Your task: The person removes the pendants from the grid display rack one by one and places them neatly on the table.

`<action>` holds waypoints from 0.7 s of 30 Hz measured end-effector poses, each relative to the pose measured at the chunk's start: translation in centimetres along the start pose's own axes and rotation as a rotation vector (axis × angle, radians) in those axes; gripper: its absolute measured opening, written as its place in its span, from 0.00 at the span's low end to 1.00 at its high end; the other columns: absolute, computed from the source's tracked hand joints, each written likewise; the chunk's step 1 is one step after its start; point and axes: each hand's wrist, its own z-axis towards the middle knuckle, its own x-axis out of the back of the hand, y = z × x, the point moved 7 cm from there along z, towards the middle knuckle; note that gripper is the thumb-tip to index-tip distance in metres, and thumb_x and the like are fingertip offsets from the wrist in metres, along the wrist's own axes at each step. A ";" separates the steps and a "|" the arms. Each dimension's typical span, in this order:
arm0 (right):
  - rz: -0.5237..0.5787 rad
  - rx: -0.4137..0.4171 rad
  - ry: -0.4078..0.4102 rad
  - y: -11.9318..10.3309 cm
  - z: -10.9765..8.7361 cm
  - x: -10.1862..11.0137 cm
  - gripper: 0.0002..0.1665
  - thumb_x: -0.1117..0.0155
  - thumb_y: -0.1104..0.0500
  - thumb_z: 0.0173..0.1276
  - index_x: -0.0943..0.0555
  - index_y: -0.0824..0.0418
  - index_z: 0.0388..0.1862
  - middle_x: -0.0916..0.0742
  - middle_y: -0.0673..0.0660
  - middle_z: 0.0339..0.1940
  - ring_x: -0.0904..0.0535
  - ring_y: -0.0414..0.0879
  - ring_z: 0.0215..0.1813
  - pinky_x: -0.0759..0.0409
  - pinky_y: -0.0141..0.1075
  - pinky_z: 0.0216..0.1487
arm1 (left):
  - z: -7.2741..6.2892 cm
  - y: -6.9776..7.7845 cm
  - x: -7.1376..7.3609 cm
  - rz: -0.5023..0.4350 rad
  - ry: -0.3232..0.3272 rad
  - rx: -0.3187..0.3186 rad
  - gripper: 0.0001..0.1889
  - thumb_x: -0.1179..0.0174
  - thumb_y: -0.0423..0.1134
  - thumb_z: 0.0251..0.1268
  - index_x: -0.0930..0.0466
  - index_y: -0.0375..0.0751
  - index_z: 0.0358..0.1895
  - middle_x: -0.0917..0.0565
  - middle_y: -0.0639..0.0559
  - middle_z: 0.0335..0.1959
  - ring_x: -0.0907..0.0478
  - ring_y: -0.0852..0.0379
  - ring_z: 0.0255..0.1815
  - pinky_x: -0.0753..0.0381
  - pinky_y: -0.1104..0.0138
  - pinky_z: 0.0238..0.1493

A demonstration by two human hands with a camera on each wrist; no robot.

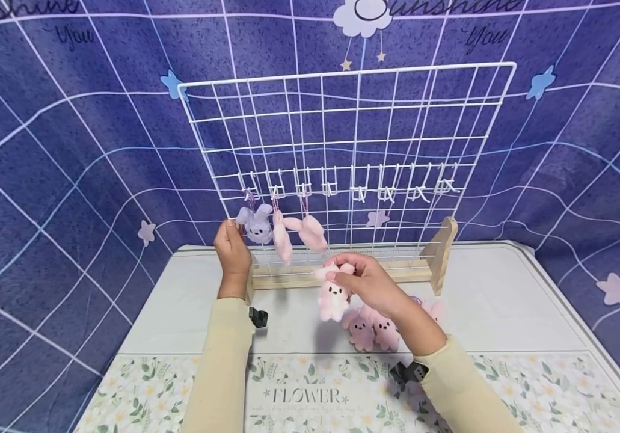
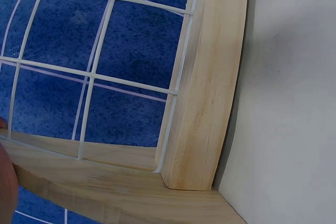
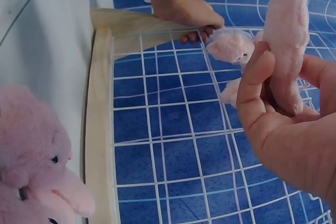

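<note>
In the head view my left hand (image 1: 234, 257) grips the left side of a white wire grid rack (image 1: 358, 138), at its wooden side post (image 2: 94, 182). My right hand (image 1: 377, 285) pinches a pink plush bunny charm (image 1: 334, 302) by its ear end, in front of the grid's lower part. The right wrist view shows this charm upright between thumb and fingers. On the left hooks of the grid hang a lilac plush charm (image 1: 258, 227), a pink plush charm (image 1: 282, 240) seen edge-on and another pink plush charm (image 1: 311, 233).
Several bare white hooks (image 1: 388, 193) line the grid to the right. Below my right forearm, more pink plush charms (image 1: 361, 332) lie on the white table (image 1: 504, 300). A floral mat (image 1: 310, 373) covers its front. Behind stands a blue patterned curtain (image 1: 98, 180).
</note>
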 end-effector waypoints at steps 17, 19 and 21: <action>-0.230 0.034 -0.153 1.4 0.4 -0.9 0.12 0.38 0.64 0.78 0.17 0.66 0.55 0.14 0.54 0.34 0.20 0.37 0.30 0.18 0.31 0.32 | 0.4 -1.5 0.3 0.000 -0.028 0.000 0.20 0.58 0.32 0.84 0.36 0.25 0.26 0.34 0.62 0.23 0.36 0.68 0.25 0.37 0.76 0.31; -0.275 0.044 -0.170 1.6 0.3 -1.0 0.12 0.37 0.63 0.78 0.17 0.64 0.56 0.15 0.54 0.34 0.22 0.37 0.30 0.19 0.32 0.33 | 0.4 -1.5 0.3 0.000 -0.039 -0.005 0.21 0.57 0.33 0.84 0.36 0.25 0.26 0.33 0.61 0.23 0.36 0.67 0.25 0.36 0.75 0.31; -0.307 0.046 -0.186 1.8 0.2 -1.1 0.12 0.37 0.63 0.77 0.16 0.63 0.56 0.15 0.54 0.35 0.23 0.38 0.30 0.19 0.34 0.34 | 0.4 -1.5 0.2 -0.001 -0.048 -0.009 0.21 0.57 0.34 0.85 0.36 0.25 0.27 0.33 0.61 0.23 0.35 0.68 0.25 0.35 0.75 0.31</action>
